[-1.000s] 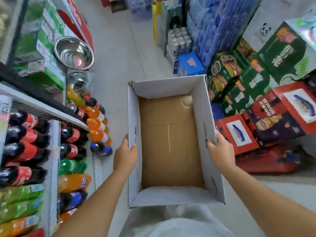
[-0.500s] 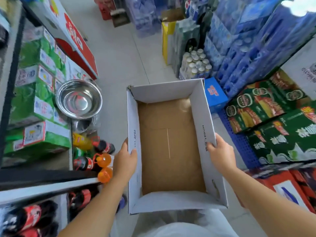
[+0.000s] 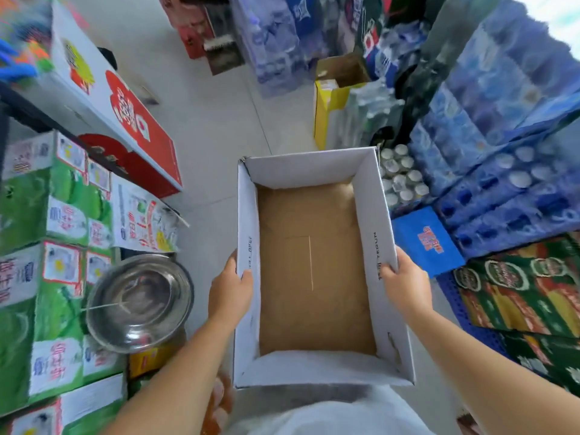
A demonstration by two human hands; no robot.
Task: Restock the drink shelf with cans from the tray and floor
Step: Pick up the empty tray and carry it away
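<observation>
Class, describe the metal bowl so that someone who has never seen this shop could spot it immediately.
Start at the white cardboard tray held in the middle of the view. Just left of the left hand gripping its wall sits the steel bowl, beside stacked green cartons. It is the only round, shiny, unprinted thing there.

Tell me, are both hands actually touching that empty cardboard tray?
Touching. The head view shows the left hand gripping the left wall of the tray, thumb hooked inside, and the right hand curled over the right wall's rim.
</observation>
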